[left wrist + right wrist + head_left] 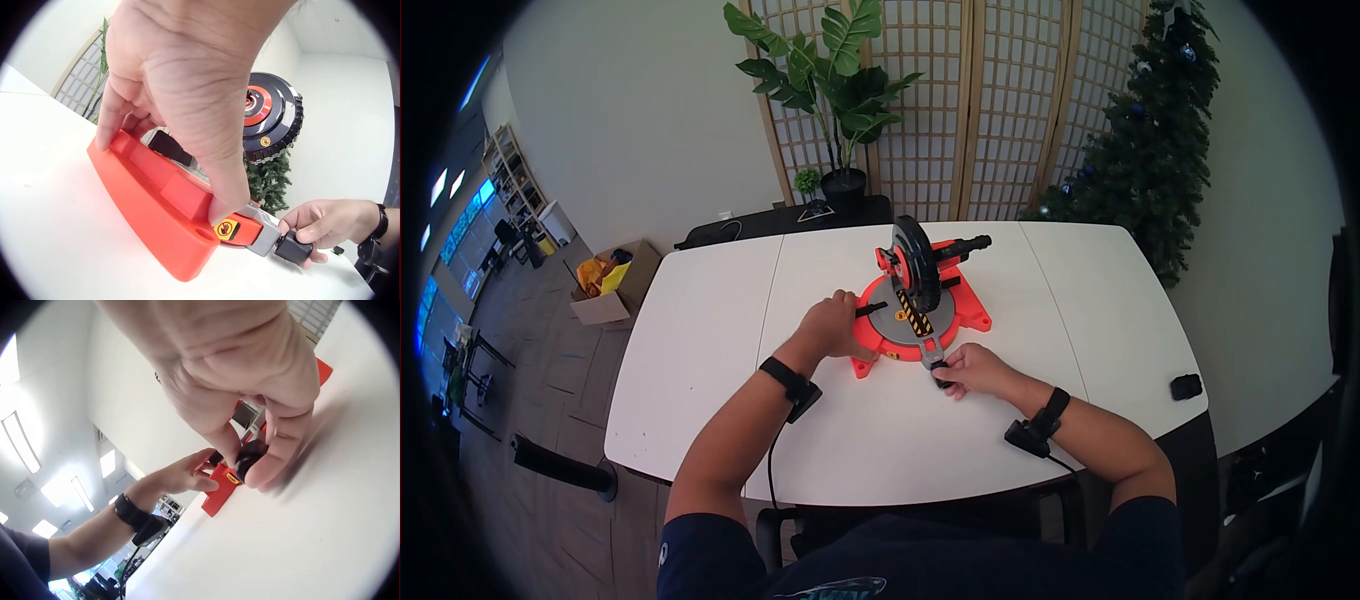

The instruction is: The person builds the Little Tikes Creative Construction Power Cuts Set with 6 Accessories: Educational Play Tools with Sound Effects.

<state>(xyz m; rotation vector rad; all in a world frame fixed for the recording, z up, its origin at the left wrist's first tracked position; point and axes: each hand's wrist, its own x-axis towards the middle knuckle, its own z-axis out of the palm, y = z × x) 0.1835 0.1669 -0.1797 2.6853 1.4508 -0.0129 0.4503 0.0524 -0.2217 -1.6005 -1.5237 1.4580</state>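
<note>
A toy miter saw (880,345) stands on the white table, with a red base, a grey turntable and a black round blade guard (914,262) raised over it. My left hand (832,325) grips the left side of the red base (156,206), thumb at the front beside a yellow warning sticker (226,229) and fingers at the far end. At the front, a black knob (294,247) sticks out from the grey turntable arm (265,234). My right hand (980,372) pinches this knob between thumb and fingers, as the right wrist view also shows.
A small black object (1186,387) lies near the right edge of the white table (700,400). Behind stand a potted plant (843,185), a lattice screen (1020,100) and a decorated tree (1145,140). An open cardboard box (635,285) is on the floor at left.
</note>
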